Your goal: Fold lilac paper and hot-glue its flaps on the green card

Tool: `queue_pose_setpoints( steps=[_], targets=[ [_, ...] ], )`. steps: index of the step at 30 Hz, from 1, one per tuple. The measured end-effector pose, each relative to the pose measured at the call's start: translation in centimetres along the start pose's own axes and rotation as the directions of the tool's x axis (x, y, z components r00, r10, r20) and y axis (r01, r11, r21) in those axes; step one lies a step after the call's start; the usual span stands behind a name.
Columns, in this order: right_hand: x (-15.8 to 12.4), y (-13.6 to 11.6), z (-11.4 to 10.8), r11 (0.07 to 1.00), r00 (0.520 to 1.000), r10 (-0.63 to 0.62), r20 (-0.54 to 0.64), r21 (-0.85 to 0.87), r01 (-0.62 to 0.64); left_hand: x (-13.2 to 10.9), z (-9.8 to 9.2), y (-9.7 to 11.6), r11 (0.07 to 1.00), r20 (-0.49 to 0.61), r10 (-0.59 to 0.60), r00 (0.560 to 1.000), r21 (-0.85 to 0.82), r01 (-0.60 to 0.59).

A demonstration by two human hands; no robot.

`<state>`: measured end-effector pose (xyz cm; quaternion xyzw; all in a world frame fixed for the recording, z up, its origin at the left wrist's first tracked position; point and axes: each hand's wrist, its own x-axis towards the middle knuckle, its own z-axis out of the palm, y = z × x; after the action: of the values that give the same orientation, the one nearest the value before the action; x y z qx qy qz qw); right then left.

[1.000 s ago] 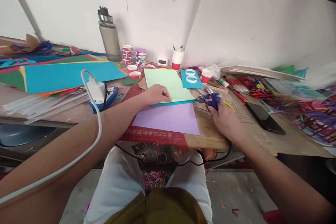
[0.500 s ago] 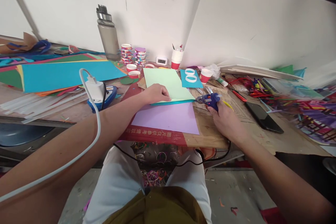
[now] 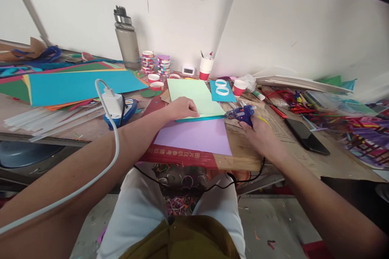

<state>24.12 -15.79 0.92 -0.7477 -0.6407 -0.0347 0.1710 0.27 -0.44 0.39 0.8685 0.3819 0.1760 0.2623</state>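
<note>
My right hand (image 3: 258, 130) is wrapped around a blue hot glue gun (image 3: 243, 114), its nozzle at the right end of a blue paper edge (image 3: 202, 119). That edge shows as a narrow strip along the near side of a light green paper sheet (image 3: 194, 93). My left hand (image 3: 181, 108) lies at the green sheet's near left part, fingers curled and closed on its edge; the fingertips are partly hidden. Under both, a purple paper sheet (image 3: 194, 137) rests on a red and brown cardboard (image 3: 240, 158).
Cut paper cup rings (image 3: 157, 86) and a grey bottle (image 3: 127, 44) stand behind. At left are a blue power strip (image 3: 129, 111) with a white cable (image 3: 117, 145) over my forearm, and coloured sheets (image 3: 82, 87). A phone (image 3: 306, 136) and pipe cleaners (image 3: 370, 141) lie right.
The glue gun has shifted slightly left along the paper's near edge, its nozzle still touching or close to it. My left hand stays in place on the sheet.
</note>
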Motion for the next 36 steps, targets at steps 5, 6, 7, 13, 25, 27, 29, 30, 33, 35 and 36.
queue_pose_setpoints(
  steps=[5, 6, 7, 13, 25, 27, 29, 30, 33, 35, 36],
  targets=[
    [-0.1, -1.9, -0.1, 0.997, 0.997, -0.052, 0.048, 0.062, 0.049, 0.1, 0.1, -0.3, 1.000, -0.012, 0.015, 1.000, 0.003, -0.015],
    [-0.1, -2.3, -0.2, 0.996, 0.996, -0.061, 0.060, 0.071, 0.057, 0.1, 0.1, -0.4, 1.000, -0.009, 0.016, 1.000, 0.001, -0.016],
    [-0.1, -2.7, -0.2, 0.995, 0.995, -0.069, 0.070, 0.076, 0.063, 0.1, 0.1, -0.4, 1.000, -0.006, 0.017, 1.000, -0.002, -0.017],
    [0.2, -3.7, -0.1, 0.992, 0.991, -0.099, 0.096, 0.093, 0.090, 0.1, -0.1, -0.4, 0.999, 0.002, 0.047, 0.999, 0.017, -0.047],
    [0.8, -2.6, -1.0, 0.996, 0.991, -0.083, 0.102, 0.043, 0.079, -0.7, -1.5, 0.0, 0.979, 0.176, 0.169, 0.970, 0.085, -0.186],
    [1.1, -2.0, -1.4, 0.996, 0.991, -0.087, 0.099, 0.018, 0.086, -0.9, -1.9, 0.1, 0.967, 0.219, 0.193, 0.957, 0.122, -0.223],
    [1.3, -1.9, -1.8, 0.994, 0.989, -0.113, 0.100, -0.003, 0.114, -1.1, -2.2, 0.0, 0.961, 0.211, 0.194, 0.958, 0.154, -0.229],
    [1.4, -2.0, -1.9, 0.991, 0.986, -0.130, 0.101, -0.011, 0.132, -1.1, -2.2, 0.0, 0.960, 0.198, 0.191, 0.961, 0.166, -0.225],
    [2.0, -2.7, -2.1, 0.983, 0.977, -0.181, 0.109, -0.004, 0.183, -1.0, -2.2, -0.4, 0.961, 0.141, 0.155, 0.978, 0.208, -0.183],
    [2.4, -3.0, -1.9, 0.976, 0.968, -0.216, 0.127, 0.037, 0.213, -1.0, -2.2, -0.6, 0.962, 0.106, 0.129, 0.986, 0.229, -0.151],
    [2.7, -3.2, -1.7, 0.972, 0.963, -0.235, 0.134, 0.063, 0.228, -1.0, -2.3, -0.8, 0.964, 0.098, 0.116, 0.988, 0.230, -0.136]
  ],
)
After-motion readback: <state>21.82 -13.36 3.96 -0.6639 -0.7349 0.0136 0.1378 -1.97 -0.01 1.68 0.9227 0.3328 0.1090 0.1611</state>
